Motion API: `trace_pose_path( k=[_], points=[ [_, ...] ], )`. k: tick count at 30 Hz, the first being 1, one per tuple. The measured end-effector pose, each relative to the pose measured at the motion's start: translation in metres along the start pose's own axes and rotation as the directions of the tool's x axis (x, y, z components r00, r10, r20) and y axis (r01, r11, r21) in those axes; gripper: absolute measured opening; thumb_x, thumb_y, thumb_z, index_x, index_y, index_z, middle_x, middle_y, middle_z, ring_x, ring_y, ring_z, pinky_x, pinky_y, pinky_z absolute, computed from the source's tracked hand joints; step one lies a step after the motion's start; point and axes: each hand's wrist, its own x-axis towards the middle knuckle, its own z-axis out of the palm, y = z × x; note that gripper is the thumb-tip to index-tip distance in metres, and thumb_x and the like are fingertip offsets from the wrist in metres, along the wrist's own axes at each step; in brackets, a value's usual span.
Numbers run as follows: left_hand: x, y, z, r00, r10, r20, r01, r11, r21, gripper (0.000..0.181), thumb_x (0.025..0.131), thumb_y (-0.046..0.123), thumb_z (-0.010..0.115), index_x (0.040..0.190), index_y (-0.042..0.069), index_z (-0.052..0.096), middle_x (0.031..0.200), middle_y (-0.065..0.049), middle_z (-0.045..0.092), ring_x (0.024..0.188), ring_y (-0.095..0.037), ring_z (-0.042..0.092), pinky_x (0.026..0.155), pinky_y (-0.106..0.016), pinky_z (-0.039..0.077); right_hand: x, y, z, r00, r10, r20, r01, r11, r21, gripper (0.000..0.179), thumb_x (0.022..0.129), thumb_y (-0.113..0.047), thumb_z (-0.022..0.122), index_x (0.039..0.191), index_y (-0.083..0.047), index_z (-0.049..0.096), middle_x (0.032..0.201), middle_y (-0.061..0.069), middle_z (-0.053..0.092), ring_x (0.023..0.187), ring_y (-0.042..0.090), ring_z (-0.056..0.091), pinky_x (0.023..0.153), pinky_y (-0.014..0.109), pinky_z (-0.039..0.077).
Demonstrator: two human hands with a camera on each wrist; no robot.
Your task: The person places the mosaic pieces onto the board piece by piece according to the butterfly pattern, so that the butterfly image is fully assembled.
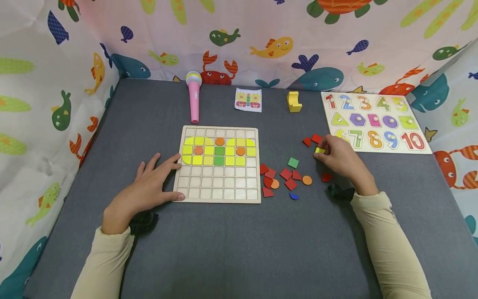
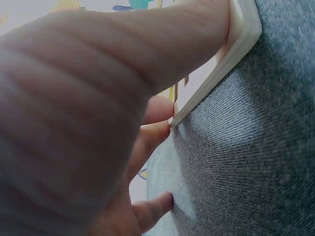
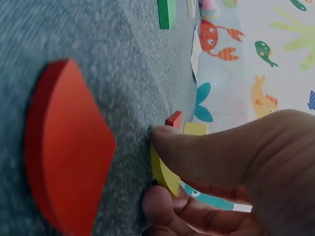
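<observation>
A wooden grid board (image 1: 216,182) lies on the table, its upper rows partly filled with yellow, green and orange tiles. My left hand (image 1: 145,187) rests at the board's left edge, thumb on the lower corner and fingers spread; the left wrist view shows the thumb (image 2: 197,39) on the rim. Between thumb and fingers, my right hand (image 1: 341,158) pinches a yellow tile (image 3: 165,172) with a curved edge. Near that hand lie red tiles (image 1: 316,138), and a red quarter-round tile (image 3: 74,152) is close in the right wrist view.
Several loose red tiles (image 1: 286,174), a green square (image 1: 293,162), orange discs (image 1: 307,180) and a blue piece (image 1: 294,196) lie right of the board. Behind are a pink toy microphone (image 1: 194,99), a pattern card (image 1: 248,100), a yellow block (image 1: 294,102) and a number puzzle (image 1: 377,122).
</observation>
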Motion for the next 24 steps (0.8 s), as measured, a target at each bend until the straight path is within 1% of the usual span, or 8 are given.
trace_pose_path(
  k=[2, 4, 8, 11, 15, 18, 20, 24],
  points=[
    [0.001, 0.001, -0.001, 1.000, -0.005, 0.001, 0.005, 1.000, 0.000, 0.097, 0.087, 0.037, 0.092, 0.163, 0.009, 0.039, 0.175, -0.019, 0.025, 0.158, -0.056, 0.000, 0.118, -0.079, -0.006, -0.001, 0.001, -0.001, 1.000, 0.009, -0.027, -0.009, 1.000, -0.003, 0.021, 0.099, -0.008, 0.075, 0.109, 0.004, 0.061, 0.097, 0.020, 0.064, 0.088, 0.035, 0.059, 0.076, 0.047, 0.048],
    [0.001, 0.001, -0.001, 1.000, -0.010, 0.003, 0.010, 1.000, 0.002, 0.098, 0.087, 0.037, 0.092, 0.164, 0.009, 0.039, 0.174, -0.019, 0.025, 0.158, -0.056, 0.000, 0.118, -0.079, -0.006, -0.003, 0.002, -0.001, 0.998, -0.004, -0.065, 0.003, 1.000, -0.007, 0.018, 0.098, -0.005, 0.074, 0.108, 0.003, 0.062, 0.097, 0.021, 0.066, 0.086, 0.035, 0.060, 0.076, 0.048, 0.049],
    [0.002, 0.002, 0.000, 1.000, -0.018, 0.004, 0.018, 1.000, 0.006, 0.098, 0.087, 0.038, 0.092, 0.164, 0.009, 0.040, 0.174, -0.019, 0.025, 0.158, -0.056, 0.000, 0.118, -0.079, -0.006, -0.003, -0.001, -0.002, 0.991, -0.056, -0.123, 0.057, 0.998, 0.007, 0.011, 0.099, 0.001, 0.070, 0.110, 0.005, 0.068, 0.099, 0.022, 0.071, 0.086, 0.035, 0.061, 0.077, 0.050, 0.050],
    [0.002, 0.001, 0.000, 1.000, -0.018, 0.003, 0.018, 1.000, 0.008, 0.098, 0.086, 0.038, 0.092, 0.163, 0.008, 0.040, 0.174, -0.019, 0.025, 0.158, -0.057, 0.000, 0.118, -0.079, -0.006, -0.001, -0.009, -0.001, 0.985, -0.098, -0.141, 0.104, 0.994, 0.032, 0.014, 0.100, 0.004, 0.067, 0.113, 0.005, 0.072, 0.103, 0.022, 0.073, 0.087, 0.034, 0.062, 0.077, 0.047, 0.050],
    [0.001, 0.001, 0.000, 1.000, -0.013, 0.003, 0.013, 1.000, 0.010, 0.097, 0.086, 0.039, 0.092, 0.163, 0.008, 0.041, 0.175, -0.018, 0.024, 0.158, -0.057, 0.000, 0.118, -0.079, -0.006, 0.003, -0.024, 0.004, 0.978, -0.154, -0.139, 0.164, 0.984, 0.068, 0.015, 0.100, 0.005, 0.067, 0.113, 0.004, 0.075, 0.105, 0.019, 0.074, 0.086, 0.030, 0.063, 0.074, 0.037, 0.050],
    [0.001, 0.000, 0.000, 1.000, -0.009, 0.001, 0.009, 1.000, 0.009, 0.098, 0.086, 0.040, 0.092, 0.163, 0.008, 0.041, 0.175, -0.018, 0.024, 0.158, -0.057, 0.000, 0.118, -0.079, -0.007, 0.007, -0.036, 0.011, 0.972, -0.201, -0.120, 0.212, 0.973, 0.089, 0.015, 0.100, 0.005, 0.068, 0.112, 0.002, 0.076, 0.103, 0.016, 0.074, 0.084, 0.027, 0.062, 0.072, 0.031, 0.050],
    [0.001, 0.000, 0.000, 1.000, -0.008, 0.001, 0.008, 1.000, 0.008, 0.098, 0.086, 0.041, 0.092, 0.163, 0.009, 0.041, 0.175, -0.018, 0.024, 0.158, -0.057, 0.000, 0.118, -0.079, -0.007, 0.010, -0.044, 0.016, 0.966, -0.233, -0.109, 0.244, 0.964, 0.101, 0.014, 0.099, 0.005, 0.068, 0.111, 0.002, 0.077, 0.101, 0.015, 0.073, 0.083, 0.025, 0.062, 0.072, 0.031, 0.050],
    [0.001, 0.000, 0.000, 1.000, -0.009, 0.001, 0.008, 1.000, 0.006, 0.098, 0.086, 0.040, 0.092, 0.163, 0.009, 0.041, 0.175, -0.018, 0.024, 0.158, -0.057, 0.000, 0.118, -0.079, -0.007, 0.017, -0.061, 0.026, 0.951, -0.298, -0.088, 0.306, 0.946, 0.109, 0.015, 0.098, 0.007, 0.069, 0.109, 0.002, 0.078, 0.099, 0.013, 0.073, 0.083, 0.024, 0.061, 0.073, 0.037, 0.051]
  ],
)
